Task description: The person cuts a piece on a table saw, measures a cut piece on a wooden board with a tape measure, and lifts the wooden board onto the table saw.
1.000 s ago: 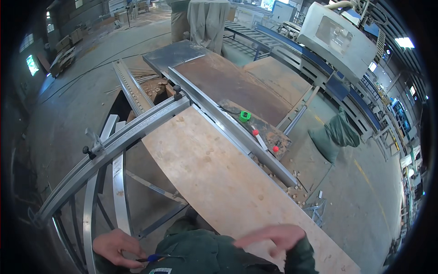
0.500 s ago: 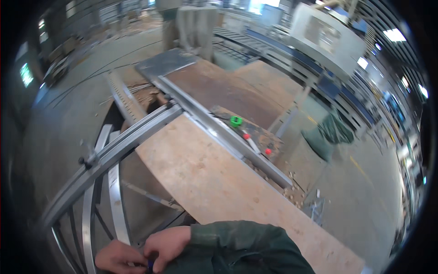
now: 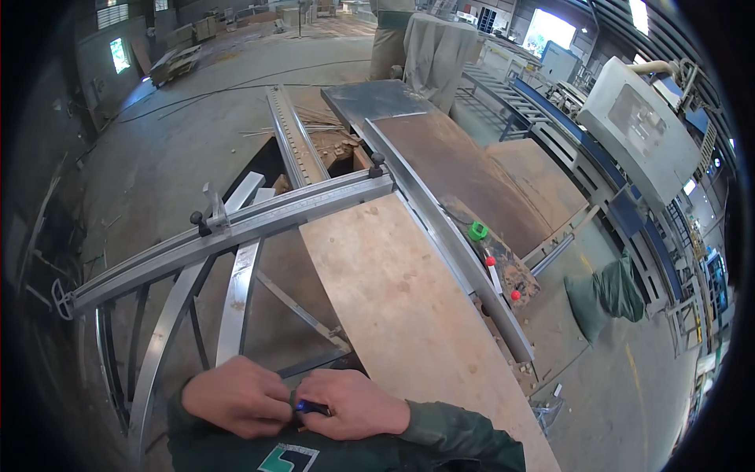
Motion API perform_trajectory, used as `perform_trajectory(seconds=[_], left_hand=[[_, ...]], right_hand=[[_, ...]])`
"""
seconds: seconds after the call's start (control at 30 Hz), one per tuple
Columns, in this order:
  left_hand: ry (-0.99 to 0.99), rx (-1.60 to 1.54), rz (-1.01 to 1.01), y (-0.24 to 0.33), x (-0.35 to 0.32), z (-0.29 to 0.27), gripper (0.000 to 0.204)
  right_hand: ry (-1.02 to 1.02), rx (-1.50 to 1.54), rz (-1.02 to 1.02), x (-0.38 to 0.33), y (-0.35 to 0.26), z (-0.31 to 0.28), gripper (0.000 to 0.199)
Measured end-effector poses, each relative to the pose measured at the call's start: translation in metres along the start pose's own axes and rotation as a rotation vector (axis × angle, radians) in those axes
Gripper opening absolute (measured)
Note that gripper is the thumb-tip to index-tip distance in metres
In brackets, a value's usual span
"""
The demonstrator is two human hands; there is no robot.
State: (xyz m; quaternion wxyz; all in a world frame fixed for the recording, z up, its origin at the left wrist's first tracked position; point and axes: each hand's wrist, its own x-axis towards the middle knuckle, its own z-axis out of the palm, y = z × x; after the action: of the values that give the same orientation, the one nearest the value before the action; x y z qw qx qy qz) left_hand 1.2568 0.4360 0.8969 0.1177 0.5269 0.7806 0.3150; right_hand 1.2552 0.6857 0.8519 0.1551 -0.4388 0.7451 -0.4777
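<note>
My left hand (image 3: 238, 396) and my right hand (image 3: 352, 403) meet in front of my body, fingers curled in and nearly touching. A small dark object with a bright blue end (image 3: 313, 408) sticks out between the thumb and fingers of my right hand; its kind is not clear. Whatever my left fingers pinch is hidden. Just beyond the hands lies a long pale wooden board (image 3: 409, 291), its far end against a silver metal fence rail (image 3: 236, 224) and its right side along a metal guide (image 3: 448, 236).
A black clamp knob (image 3: 200, 223) stands on the rail. Right of the guide are a green round item (image 3: 477, 230) and red knobs (image 3: 515, 296). A brown-topped table (image 3: 472, 173) extends behind. A green sack (image 3: 604, 295) sits on the floor, near a white machine housing (image 3: 638, 126).
The view has swung left and tilted up, so the bench and rail sit further right in it. Both hands have come higher into view, still close together.
</note>
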Motion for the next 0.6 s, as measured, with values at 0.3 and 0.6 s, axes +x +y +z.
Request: perform_trajectory(seconds=[0.3,0.6], left_hand=[[-0.095,-0.103,0.039,-0.002,-0.002,0.003,0.009],[-0.295,-0.356,-0.068,-0.010,-0.010,0.015,0.020]], right_hand=[[0.115,0.066,0.036,-0.012,0.008,0.022,0.012],[0.079,0.030,-0.007,-0.022,0.000,0.027,0.011]])
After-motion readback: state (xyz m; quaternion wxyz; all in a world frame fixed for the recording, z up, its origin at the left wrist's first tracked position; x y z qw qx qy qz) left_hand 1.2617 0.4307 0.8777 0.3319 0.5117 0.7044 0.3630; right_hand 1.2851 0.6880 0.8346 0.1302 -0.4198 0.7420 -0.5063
